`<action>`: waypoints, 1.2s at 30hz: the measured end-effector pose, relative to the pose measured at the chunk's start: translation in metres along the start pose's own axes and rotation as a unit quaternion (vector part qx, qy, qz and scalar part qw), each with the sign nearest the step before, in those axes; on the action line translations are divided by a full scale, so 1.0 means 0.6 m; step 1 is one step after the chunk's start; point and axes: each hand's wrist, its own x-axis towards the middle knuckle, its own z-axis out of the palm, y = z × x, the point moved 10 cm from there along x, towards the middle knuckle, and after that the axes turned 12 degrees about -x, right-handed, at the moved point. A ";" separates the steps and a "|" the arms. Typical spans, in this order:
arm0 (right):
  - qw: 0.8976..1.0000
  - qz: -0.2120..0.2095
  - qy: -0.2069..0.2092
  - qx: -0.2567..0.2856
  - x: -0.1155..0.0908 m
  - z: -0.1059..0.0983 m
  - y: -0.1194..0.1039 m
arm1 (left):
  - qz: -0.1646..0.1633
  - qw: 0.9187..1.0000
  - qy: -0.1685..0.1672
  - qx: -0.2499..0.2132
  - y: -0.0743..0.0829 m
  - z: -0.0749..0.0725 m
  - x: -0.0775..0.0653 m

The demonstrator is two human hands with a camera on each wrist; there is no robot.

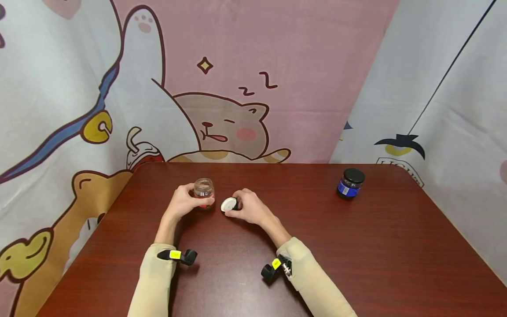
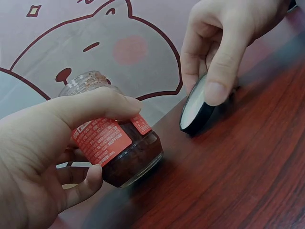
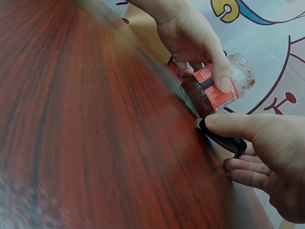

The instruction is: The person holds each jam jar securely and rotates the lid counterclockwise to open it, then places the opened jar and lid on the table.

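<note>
A glass jar (image 1: 203,188) with a red label is gripped by my left hand (image 1: 185,201), thumb on one side and fingers round the other. Its threaded mouth is uncovered, and dark contents fill the lower part, as the left wrist view shows at the jar (image 2: 138,157). My right hand (image 1: 251,207) pinches a black lid (image 2: 198,112) by its edge, tipped up so the white inside (image 1: 228,204) faces the jar. A short gap separates lid and jar in the head view. In the right wrist view the thumb lies on the lid's (image 3: 228,141) dark outer side.
A second jar (image 1: 350,183) with a black lid and blue label stands upright toward the back right of the brown wooden table (image 1: 317,229). Behind the table's far edge hangs a cartoon-printed cloth (image 1: 309,88). Both wrists carry small black cameras (image 1: 189,256).
</note>
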 end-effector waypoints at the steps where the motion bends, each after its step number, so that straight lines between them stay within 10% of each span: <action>1: 1.000 0.001 -0.001 -0.004 0.000 0.001 -0.001 | 0.000 1.000 -0.001 -0.003 -0.001 0.000 0.000; 36: 0.998 0.010 -0.024 -0.051 -0.005 0.025 -0.014 | -0.051 0.997 -0.050 -0.041 -0.018 -0.009 -0.012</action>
